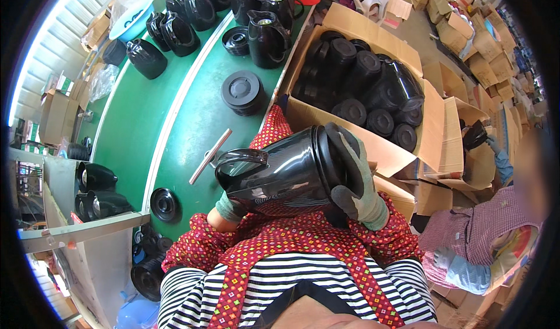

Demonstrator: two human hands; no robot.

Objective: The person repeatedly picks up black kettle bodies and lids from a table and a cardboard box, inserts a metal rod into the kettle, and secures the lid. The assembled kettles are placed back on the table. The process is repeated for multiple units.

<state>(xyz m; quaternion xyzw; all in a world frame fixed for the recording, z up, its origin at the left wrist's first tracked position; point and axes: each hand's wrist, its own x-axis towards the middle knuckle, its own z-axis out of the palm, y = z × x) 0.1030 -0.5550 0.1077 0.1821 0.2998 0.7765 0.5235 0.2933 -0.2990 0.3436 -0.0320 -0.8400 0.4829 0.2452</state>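
A glossy black jug (280, 171) lies sideways in front of my chest, its looped handle toward the table and its base end to the right. My right hand (361, 186), in a grey-green glove, is closed around the base end, where black rings or a base piece show. The gloved left hand (232, 207) holds the spout end from below; the jug hides its fingers. Just beyond the handle, a T-shaped metal tool (210, 156) rests on the green table (186, 119). Farther up stands a stack of black round discs (242, 91).
Several black jugs (268, 40) stand at the table's far end. An open carton (356, 127) full of black cylindrical parts sits at the right. A single black disc (165, 204) lies near the metal frame (87, 231). On the right, a co-worker's gloved hand (444, 257) shows.
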